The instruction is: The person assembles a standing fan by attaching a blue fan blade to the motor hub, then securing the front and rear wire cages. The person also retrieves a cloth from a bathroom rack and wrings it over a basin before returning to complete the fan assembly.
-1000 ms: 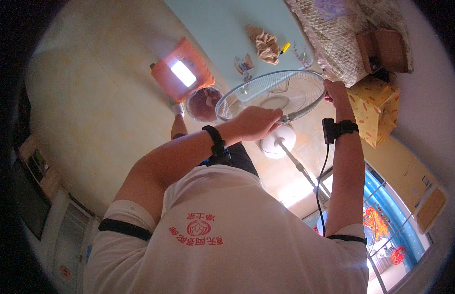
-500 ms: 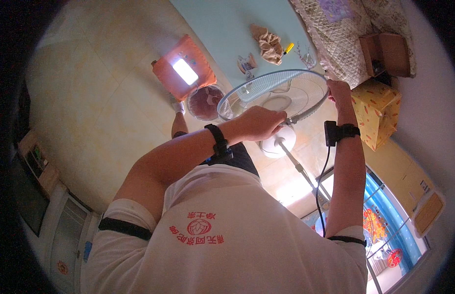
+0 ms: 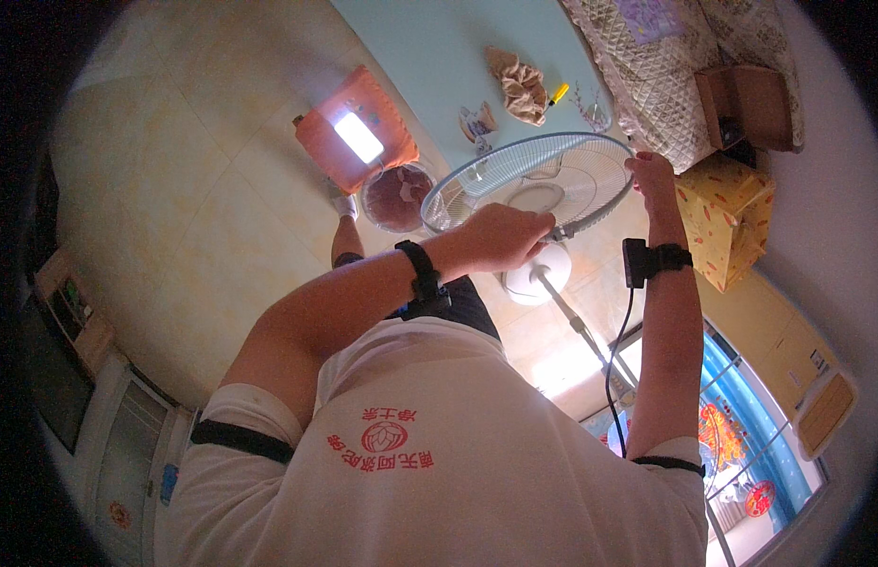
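A round wire fan grille [image 3: 590, 184] with a pale disc at its centre is in front of me, tilted. My left hand [image 3: 503, 236] is closed at the grille's near edge, its fingertips partly hidden behind the hand. On the right rim, my right hand [image 3: 652, 178] pinches the grille's edge. Below the grille are a white rounded part [image 3: 536, 276] of the fan and a grey pole [image 3: 579, 326] slanting down to the right. Whether the grille is fastened to the rest of the fan I cannot tell.
Beyond the grille, a pale blue table [image 3: 415, 57] bears a crumpled brown cloth [image 3: 519, 87] and a yellow-handled item [image 3: 559, 94]. An orange stool cover [image 3: 316, 142] holds a glowing white panel [image 3: 358, 138]. A round stool [image 3: 398, 198] stands nearby. Yellow patterned box [image 3: 732, 222] is at right.
My right hand, still on the rim, has shifted very slightly left. The left hand keeps its place at the grille's near edge.
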Demonstrator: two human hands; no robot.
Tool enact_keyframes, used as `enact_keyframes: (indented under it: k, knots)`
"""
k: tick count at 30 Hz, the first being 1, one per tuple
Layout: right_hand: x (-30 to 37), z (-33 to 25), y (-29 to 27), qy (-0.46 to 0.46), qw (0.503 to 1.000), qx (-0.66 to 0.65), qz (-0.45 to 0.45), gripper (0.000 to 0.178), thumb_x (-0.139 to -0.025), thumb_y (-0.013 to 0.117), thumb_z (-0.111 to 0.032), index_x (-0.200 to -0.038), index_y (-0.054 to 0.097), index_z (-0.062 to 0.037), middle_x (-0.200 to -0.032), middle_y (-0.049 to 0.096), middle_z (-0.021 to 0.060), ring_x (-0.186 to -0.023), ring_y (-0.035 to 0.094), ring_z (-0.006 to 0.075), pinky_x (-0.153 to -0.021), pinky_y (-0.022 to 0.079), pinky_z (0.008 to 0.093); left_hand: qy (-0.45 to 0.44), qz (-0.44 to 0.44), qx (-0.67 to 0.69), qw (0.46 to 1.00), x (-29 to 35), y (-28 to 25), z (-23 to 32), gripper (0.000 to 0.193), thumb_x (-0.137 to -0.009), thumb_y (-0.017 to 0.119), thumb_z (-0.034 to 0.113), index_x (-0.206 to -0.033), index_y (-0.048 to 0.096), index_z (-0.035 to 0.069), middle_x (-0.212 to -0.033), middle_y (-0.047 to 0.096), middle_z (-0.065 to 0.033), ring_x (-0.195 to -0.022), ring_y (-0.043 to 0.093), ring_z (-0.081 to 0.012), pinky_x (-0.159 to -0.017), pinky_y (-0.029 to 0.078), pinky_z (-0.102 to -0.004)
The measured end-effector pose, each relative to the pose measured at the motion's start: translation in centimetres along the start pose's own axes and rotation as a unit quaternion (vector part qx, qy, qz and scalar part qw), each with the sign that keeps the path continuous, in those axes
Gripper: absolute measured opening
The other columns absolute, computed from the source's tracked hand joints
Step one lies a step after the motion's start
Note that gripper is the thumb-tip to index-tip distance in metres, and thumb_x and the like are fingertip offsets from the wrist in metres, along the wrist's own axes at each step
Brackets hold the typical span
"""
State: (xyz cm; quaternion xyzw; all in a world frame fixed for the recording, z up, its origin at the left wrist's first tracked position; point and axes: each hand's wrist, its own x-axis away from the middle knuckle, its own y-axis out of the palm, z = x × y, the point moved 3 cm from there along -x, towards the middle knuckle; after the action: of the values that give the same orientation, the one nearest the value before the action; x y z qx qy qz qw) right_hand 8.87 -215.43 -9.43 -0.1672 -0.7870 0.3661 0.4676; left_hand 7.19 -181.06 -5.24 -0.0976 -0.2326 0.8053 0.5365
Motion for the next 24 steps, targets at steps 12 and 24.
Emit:
enact_keyframes:
  k: [12, 24]
  knots:
    - [-3.5, 2.5, 0.6, -0.103, 0.982, 0.15, 0.039, 0.025, -0.074, 0.072, -0.018, -0.094, 0.069, -0.0022, -0.072, 0.064, 0.0037, -0.061, 0.061, 0.0141, -0.055, 0.051, 0.031, -0.031, 0.107, 0.007, 0.994, 0.8, 0.4, 0.9, 0.03, -0.093, 0.065, 0.026, -0.109, 0.054, 0.004, -0.084, 0.066, -0.0143, -0.074, 0.068, -0.034, -0.06, 0.054, -0.0442]
    - [-6.9, 6.1, 1.1, -0.278, 0.949, 0.149, 0.006, 0.015, -0.073, 0.067, -0.016, -0.066, 0.058, -0.0065, -0.061, 0.056, 0.0024, -0.047, 0.053, 0.0154, -0.045, 0.044, 0.0325, -0.077, 0.183, -0.05, 0.979, 2.2, 0.7, 0.3, 0.034, -0.09, 0.069, 0.038, -0.101, 0.061, 0.007, -0.086, 0.063, -0.0106, -0.077, 0.066, -0.0292, -0.061, 0.052, -0.0424]
